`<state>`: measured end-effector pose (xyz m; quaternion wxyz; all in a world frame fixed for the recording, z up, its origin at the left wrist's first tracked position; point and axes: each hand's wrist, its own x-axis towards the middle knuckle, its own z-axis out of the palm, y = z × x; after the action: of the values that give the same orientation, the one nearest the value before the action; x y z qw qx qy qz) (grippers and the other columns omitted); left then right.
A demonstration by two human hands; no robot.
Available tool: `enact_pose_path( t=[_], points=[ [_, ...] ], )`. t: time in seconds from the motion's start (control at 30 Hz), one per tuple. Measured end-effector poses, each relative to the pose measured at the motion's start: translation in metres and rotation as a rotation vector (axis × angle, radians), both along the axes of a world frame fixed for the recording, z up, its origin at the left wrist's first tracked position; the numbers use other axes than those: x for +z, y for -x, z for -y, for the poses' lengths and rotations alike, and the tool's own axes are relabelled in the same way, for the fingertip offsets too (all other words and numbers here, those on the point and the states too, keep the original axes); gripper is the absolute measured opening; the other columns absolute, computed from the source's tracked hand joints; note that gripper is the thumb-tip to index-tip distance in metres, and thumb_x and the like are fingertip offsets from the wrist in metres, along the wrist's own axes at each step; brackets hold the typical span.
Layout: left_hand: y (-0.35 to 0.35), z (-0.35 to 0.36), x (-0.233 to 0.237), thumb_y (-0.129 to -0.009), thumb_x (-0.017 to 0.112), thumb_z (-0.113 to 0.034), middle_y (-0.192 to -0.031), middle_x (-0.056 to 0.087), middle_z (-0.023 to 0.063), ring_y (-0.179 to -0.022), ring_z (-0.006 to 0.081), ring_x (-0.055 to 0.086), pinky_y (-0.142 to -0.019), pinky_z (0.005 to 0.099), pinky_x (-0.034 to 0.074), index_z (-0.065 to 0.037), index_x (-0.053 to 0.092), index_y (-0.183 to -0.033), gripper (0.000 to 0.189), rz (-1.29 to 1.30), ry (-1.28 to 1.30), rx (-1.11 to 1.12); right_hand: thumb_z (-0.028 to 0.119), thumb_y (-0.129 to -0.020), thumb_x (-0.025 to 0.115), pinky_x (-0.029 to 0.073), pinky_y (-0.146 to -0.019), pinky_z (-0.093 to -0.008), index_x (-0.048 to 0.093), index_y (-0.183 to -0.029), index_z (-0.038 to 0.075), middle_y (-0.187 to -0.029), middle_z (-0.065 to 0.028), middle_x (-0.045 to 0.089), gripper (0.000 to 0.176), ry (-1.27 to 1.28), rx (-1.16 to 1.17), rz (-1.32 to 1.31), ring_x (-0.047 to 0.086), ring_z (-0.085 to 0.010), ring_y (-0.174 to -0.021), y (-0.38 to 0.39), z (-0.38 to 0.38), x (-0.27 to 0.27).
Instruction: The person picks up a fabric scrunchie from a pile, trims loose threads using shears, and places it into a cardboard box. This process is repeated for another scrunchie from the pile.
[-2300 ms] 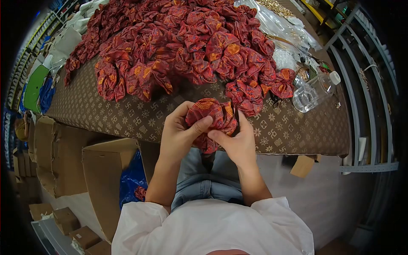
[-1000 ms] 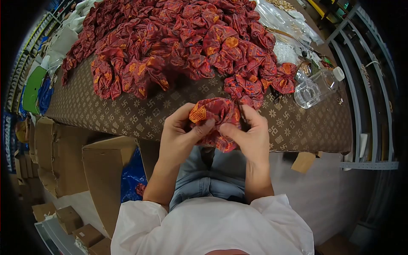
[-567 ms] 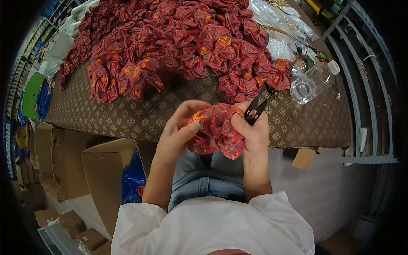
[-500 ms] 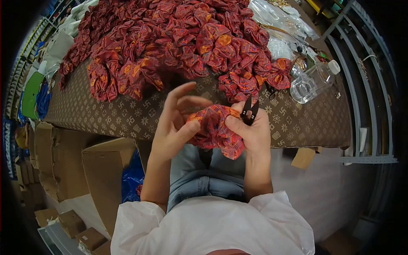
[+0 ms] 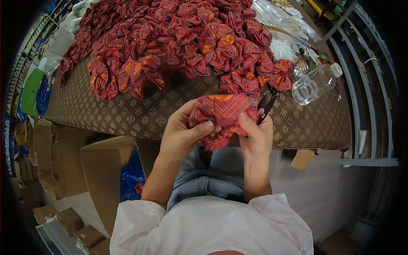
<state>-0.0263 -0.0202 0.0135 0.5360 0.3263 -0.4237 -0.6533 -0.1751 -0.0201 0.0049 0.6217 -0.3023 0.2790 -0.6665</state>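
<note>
A red patterned scrunchie (image 5: 223, 109), gathered cloth with orange and blue woven-looking motifs, is stretched between my two hands just in front of the table edge. My left hand (image 5: 178, 138) grips its left side, thumb in front and fingers behind the cloth. On the other side my right hand (image 5: 257, 138) pinches the fabric with the thumb. Black thread snips (image 5: 267, 103) are also tucked in my right hand, blades pointing up and away, slightly blurred. Beyond lies a large heap of similar red scrunchies (image 5: 170, 44), its nearest pieces a short way past my hands.
A brown patterned cloth covers the table (image 5: 140, 114). To the right stand a tilted clear plastic bottle (image 5: 312, 87) with a white cap, plastic bags (image 5: 282, 21) and a metal rack (image 5: 357, 55). Cardboard boxes (image 5: 102, 174) and a blue bag (image 5: 131, 178) sit below left.
My left hand's raised fingers have closed round the scrunchie. The cloth has been turned and spread, showing a broad flat face. The snips have swung to point further right.
</note>
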Motion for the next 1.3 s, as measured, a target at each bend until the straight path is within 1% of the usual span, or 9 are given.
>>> enact_pose_path(
  t=[0.17, 0.27, 0.37, 0.47, 0.77, 0.9, 0.97, 1.2, 1.3],
  points=[
    [-0.001, -0.003, -0.005, -0.081, 0.053, -0.007, -0.076, 0.056, 0.0063, -0.064, 0.0108, 0.052, -0.064, 0.0233, 0.042, 0.003, 0.049, -0.105, 0.027, -0.532, -0.187, -0.198, 0.007, -0.081, 0.050, 0.045, -0.058, -0.0314, 0.049, -0.103, -0.002, -0.081, -0.0122, 0.058, 0.024, 0.012, 0.120, 0.433, 0.056, -0.0193, -0.064, 0.012, 0.005, -0.025],
    [0.016, -0.011, 0.016, -0.081, 0.050, -0.007, -0.069, 0.053, 0.0043, -0.053, 0.0075, 0.045, -0.055, 0.0207, 0.039, 0.002, 0.050, -0.096, 0.018, -0.496, -0.385, 0.099, 0.013, -0.082, 0.050, 0.044, -0.065, -0.0358, 0.048, -0.106, 0.000, -0.080, -0.0116, 0.058, 0.028, -0.044, 0.209, 0.656, 0.055, -0.0204, -0.067, 0.012, 0.002, -0.032],
    [0.003, -0.006, -0.015, -0.079, 0.049, -0.011, -0.058, 0.049, 0.0039, -0.042, 0.0077, 0.041, -0.050, 0.0248, 0.041, 0.001, 0.048, -0.090, 0.016, -0.524, -0.179, -0.168, 0.018, -0.083, 0.050, 0.043, -0.076, -0.0394, 0.047, -0.109, 0.002, -0.087, -0.0118, 0.057, 0.030, -0.064, 0.269, 0.629, 0.056, -0.0221, -0.079, 0.012, -0.002, -0.033],
    [0.011, -0.011, 0.000, -0.081, 0.048, -0.011, -0.053, 0.045, 0.0018, -0.035, 0.0049, 0.031, -0.046, 0.0224, 0.038, -0.001, 0.047, -0.087, 0.011, -0.380, -0.214, 0.024, 0.017, -0.083, 0.049, 0.041, -0.083, -0.0408, 0.048, -0.109, 0.003, -0.096, -0.0119, 0.056, 0.029, -0.137, 0.153, 0.604, 0.055, -0.0238, -0.089, 0.007, -0.005, -0.026],
    [-0.003, -0.022, -0.008, -0.082, 0.055, -0.006, -0.069, 0.055, 0.0039, -0.050, 0.0046, 0.043, -0.043, 0.0177, 0.033, 0.002, 0.056, -0.092, 0.013, -0.095, 0.162, 0.004, 0.015, -0.078, 0.057, 0.041, -0.085, -0.0434, 0.049, -0.099, 0.006, -0.096, -0.0103, 0.054, 0.024, 0.317, 0.380, 0.656, 0.053, -0.0266, -0.094, 0.016, 0.008, -0.045],
    [-0.002, -0.022, -0.015, -0.082, 0.055, -0.006, -0.071, 0.055, 0.0042, -0.053, 0.0064, 0.046, -0.045, 0.0186, 0.035, 0.003, 0.056, -0.092, 0.013, -0.112, 0.198, -0.002, 0.014, -0.075, 0.062, 0.044, -0.077, -0.0373, 0.050, -0.089, 0.005, -0.091, -0.0112, 0.052, 0.020, 0.425, 0.357, 0.454, 0.053, -0.0248, -0.085, 0.019, 0.009, -0.044],
    [-0.004, -0.017, -0.020, -0.082, 0.055, -0.006, -0.072, 0.055, 0.0053, -0.057, 0.0084, 0.049, -0.048, 0.0200, 0.038, 0.003, 0.055, -0.091, 0.013, -0.053, 0.484, -0.052, 0.014, -0.074, 0.063, 0.045, -0.074, -0.0354, 0.050, -0.086, 0.005, -0.092, -0.0125, 0.052, 0.020, 0.471, 0.327, 0.311, 0.053, -0.0240, -0.082, 0.021, 0.005, -0.040],
    [-0.011, -0.007, -0.003, -0.077, 0.062, -0.007, -0.073, 0.055, 0.0067, -0.065, 0.0099, 0.051, -0.056, 0.0206, 0.039, 0.002, 0.054, -0.092, 0.020, 0.047, 0.287, -0.137, 0.016, -0.072, 0.068, 0.042, -0.062, -0.0285, 0.056, -0.078, -0.001, -0.079, -0.0126, 0.057, 0.022, 0.418, 0.056, -0.155, 0.052, -0.0182, -0.073, 0.017, 0.003, -0.033],
    [-0.005, 0.000, -0.001, -0.072, 0.066, -0.006, -0.074, 0.054, 0.0052, -0.067, 0.0092, 0.051, -0.058, 0.0203, 0.038, 0.002, 0.056, -0.089, 0.021, 0.346, 0.527, 0.037, 0.016, -0.071, 0.068, 0.041, -0.062, -0.0282, 0.056, -0.076, -0.002, -0.078, -0.0123, 0.057, 0.022, 0.420, 0.039, -0.204, 0.051, -0.0179, -0.072, 0.016, 0.001, -0.030]
  ],
)
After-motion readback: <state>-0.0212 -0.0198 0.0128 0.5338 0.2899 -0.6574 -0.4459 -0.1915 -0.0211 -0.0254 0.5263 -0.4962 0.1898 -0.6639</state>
